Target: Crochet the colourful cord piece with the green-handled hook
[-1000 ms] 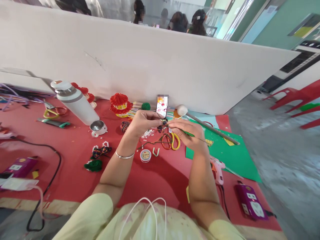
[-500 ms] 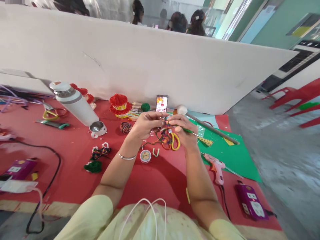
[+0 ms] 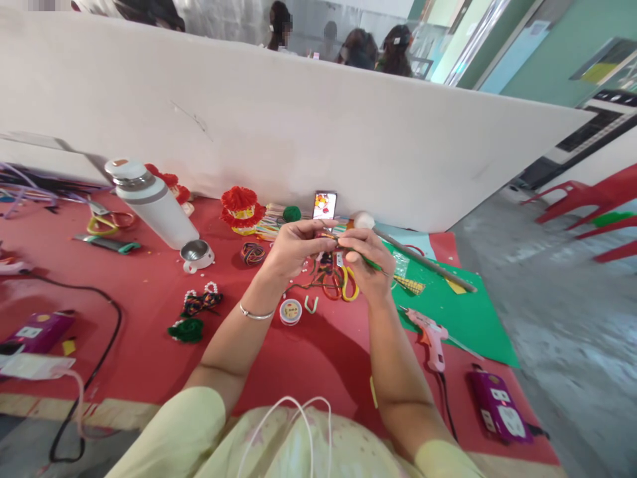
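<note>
My left hand (image 3: 294, 251) is closed, thumb and fingers pinching a small multicoloured crochet piece (image 3: 327, 260), which is largely hidden by the fingers. Close beside it, my right hand (image 3: 369, 264) is wrapped round a crochet hook (image 3: 374, 266) with a green handle, its thin tip at the work. Dark mixed yarn trails down to the table. Below the hands lie scissors (image 3: 351, 285) with red and yellow handles. A round thread spool (image 3: 290, 311) sits nearer to me, next to a pale bent strip (image 3: 311, 304). Behind the hands a phone (image 3: 324, 204) stands upright with its screen lit.
At left stand a white flask (image 3: 156, 209) and its cup (image 3: 197, 255), near a yarn ball (image 3: 253, 253) and beaded yarn pieces (image 3: 201, 303). A pink glue gun (image 3: 432, 337) and purple power box (image 3: 499, 406) lie right. A white partition (image 3: 298, 126) borders the table.
My fingers have shifted slightly round the crochet piece, and less of it shows between them. The hook has tilted a little. The whole view has moved slightly.
</note>
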A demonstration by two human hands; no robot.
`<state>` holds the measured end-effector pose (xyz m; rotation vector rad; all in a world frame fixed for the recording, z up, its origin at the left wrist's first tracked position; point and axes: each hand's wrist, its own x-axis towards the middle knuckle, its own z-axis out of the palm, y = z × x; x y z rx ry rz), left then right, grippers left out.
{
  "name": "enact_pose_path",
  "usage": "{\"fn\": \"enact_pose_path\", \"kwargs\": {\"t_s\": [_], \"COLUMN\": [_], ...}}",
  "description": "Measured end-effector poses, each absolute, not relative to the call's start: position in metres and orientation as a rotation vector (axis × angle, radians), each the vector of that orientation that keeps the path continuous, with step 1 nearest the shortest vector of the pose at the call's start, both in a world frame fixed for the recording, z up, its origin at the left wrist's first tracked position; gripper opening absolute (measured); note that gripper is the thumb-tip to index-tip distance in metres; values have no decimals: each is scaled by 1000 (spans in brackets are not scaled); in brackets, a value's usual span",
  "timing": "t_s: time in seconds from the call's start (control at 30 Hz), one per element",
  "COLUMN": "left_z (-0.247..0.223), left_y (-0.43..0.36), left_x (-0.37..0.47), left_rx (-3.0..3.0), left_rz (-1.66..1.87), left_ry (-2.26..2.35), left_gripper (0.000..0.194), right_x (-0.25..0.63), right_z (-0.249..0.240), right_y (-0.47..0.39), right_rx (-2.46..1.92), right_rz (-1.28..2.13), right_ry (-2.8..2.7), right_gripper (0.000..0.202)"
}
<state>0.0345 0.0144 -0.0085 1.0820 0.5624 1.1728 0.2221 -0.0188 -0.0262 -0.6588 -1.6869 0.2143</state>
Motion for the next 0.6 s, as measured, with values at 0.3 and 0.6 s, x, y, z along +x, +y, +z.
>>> {"fn": "enact_pose_path", "kwargs": {"t_s": [0.3,0.6], "left_z": [-10,-2], "left_y": [3,11], "left_x": [59,42], "left_rx": [873,850], "left_rz": [1303,1178], "left_ry": [584,603], "left_gripper": [39,32], "right_x": [211,222], "right_z": [-42,-35], "right_y": [-19,-15], "right_rx": [-733,-607], "right_rz": [-215,168], "right_ry": [-1640,-1588], "right_gripper": [41,27]}}
